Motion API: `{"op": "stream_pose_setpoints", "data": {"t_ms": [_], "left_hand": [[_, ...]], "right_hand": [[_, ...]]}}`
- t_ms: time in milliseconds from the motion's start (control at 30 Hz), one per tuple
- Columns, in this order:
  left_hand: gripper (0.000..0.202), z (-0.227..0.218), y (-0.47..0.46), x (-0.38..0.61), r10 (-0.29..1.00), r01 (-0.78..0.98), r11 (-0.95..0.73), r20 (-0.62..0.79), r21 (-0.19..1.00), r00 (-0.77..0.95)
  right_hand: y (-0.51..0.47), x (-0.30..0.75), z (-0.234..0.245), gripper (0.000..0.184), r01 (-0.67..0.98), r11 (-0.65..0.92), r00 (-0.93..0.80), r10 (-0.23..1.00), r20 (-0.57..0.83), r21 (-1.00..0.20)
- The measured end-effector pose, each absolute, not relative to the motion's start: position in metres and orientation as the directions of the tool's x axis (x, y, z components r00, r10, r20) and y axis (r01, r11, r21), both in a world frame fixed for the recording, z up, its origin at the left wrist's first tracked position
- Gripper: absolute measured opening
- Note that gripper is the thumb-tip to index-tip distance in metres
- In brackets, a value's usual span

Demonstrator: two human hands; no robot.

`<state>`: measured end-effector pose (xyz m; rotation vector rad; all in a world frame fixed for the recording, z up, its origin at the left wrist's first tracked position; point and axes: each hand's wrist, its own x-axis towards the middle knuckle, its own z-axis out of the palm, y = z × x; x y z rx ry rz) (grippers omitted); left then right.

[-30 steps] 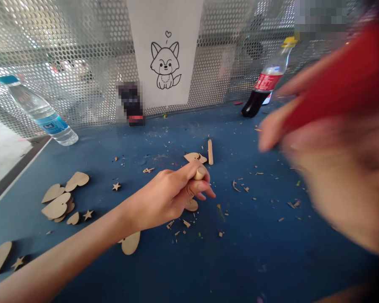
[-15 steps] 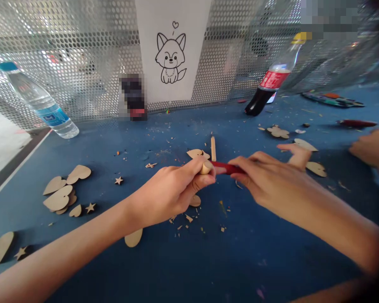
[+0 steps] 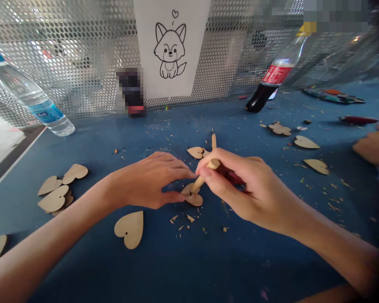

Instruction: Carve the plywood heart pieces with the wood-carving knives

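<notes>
My right hand [image 3: 243,181] grips a short wooden stick [image 3: 205,176], slanting down to a wooden heart [image 3: 194,201] on the table. A dark red thing [image 3: 236,177] is tucked under that hand, mostly covered by it. My left hand [image 3: 151,179] is flat and low, thumb and fingers apart, its thumb tip at the heart's left edge. Whether the thumb presses on the heart I cannot tell. Behind the right fingers stands part of another wooden stick [image 3: 214,141], next to a second wooden heart [image 3: 196,152]. A larger heart with a hole [image 3: 129,229] lies nearer me.
Several wooden hearts [image 3: 53,198] are piled at left. Wood chips [image 3: 189,219] litter the blue table [image 3: 177,269]. A water bottle [image 3: 44,109], a cola bottle [image 3: 268,86] and a fox drawing [image 3: 170,54] are at the back. Another person's hand [image 3: 374,145] is at right.
The wooden stick has passed from my left hand to my right. My left hand has opened and moved left. The red thing, earlier stretched between both hands, is now mostly hidden under the right.
</notes>
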<state>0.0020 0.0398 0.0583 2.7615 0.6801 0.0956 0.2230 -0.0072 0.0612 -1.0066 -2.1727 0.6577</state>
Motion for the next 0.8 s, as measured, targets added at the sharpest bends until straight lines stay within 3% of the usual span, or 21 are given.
{"op": "stream_pose_setpoints", "data": {"t_ms": [200,400,600,700,800], "left_hand": [[0.033,0.042,0.048,0.004,0.454,0.443,-0.843,-0.039,0.306,0.890],[0.033,0.041,0.047,0.006,0.471,0.459,-0.840,-0.031,0.289,0.882],[0.029,0.044,0.046,0.007,0.480,0.475,-0.838,-0.053,0.268,0.876],[0.029,0.044,0.047,0.005,0.474,0.469,-0.838,-0.056,0.277,0.879],[0.030,0.045,0.048,0.002,0.471,0.468,-0.828,-0.070,0.310,0.880]], "right_hand": [[-0.006,0.240,0.052,0.016,0.454,0.554,-0.495,0.808,0.320,-0.698],[-0.018,0.256,0.027,0.009,0.314,0.471,-0.488,0.825,0.285,-0.824],[-0.021,0.264,0.006,0.012,0.112,0.285,-0.404,0.888,0.218,-0.952],[-0.020,0.264,0.013,0.018,0.167,0.306,-0.240,0.935,0.262,-0.937],[-0.012,0.266,0.027,0.021,0.307,0.414,-0.127,0.910,0.394,-0.857]]}}
